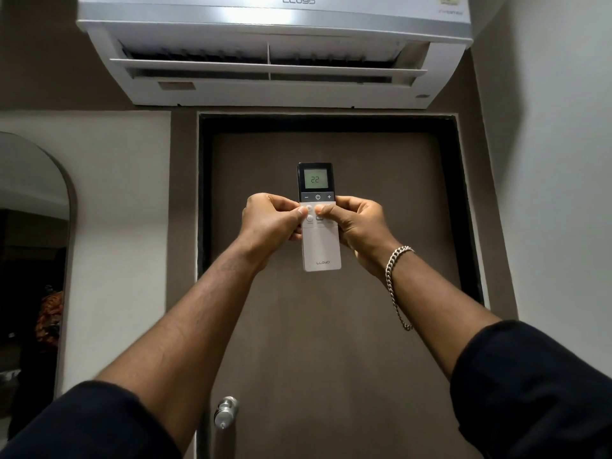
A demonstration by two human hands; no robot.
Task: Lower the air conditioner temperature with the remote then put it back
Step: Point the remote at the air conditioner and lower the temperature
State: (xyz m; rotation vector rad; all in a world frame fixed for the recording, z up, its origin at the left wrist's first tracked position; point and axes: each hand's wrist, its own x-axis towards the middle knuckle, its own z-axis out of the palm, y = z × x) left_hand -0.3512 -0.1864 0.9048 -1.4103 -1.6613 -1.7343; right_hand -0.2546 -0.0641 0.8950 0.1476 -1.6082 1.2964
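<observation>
- The remote (319, 220) is held upright in mid-air before the brown door (331, 326), below the air conditioner (271, 51) mounted on the wall above the door frame.
- It is pinched at its middle from both sides: the left hand (270, 221) grips the left edge, the right hand (359, 226) the right edge, with both thumbs laid on the white button block.
- The fingers (265, 201) of both hands are curled and pressed together round the casing; none is spread.
- The step in hand is judged to be lowering the setting, for which the "−" key on the dark strip just under the screen is needed; neither thumb is on it, so the left thumb would best be slid up to that key while the right hand steadies the body.
- The top end should be kept aimed at the unit, and the mode keys under the thumbs left unpressed.
- The screen should be watched after each press, so that the drop is confirmed.
- "22" is read on the remote's screen; "−", a power sign and "+" are marked below it; "LLOYD" is printed near its bottom end.
- "LLOYD" is also read on the unit's front panel; the small writing at its far right is too blurred to read.
</observation>
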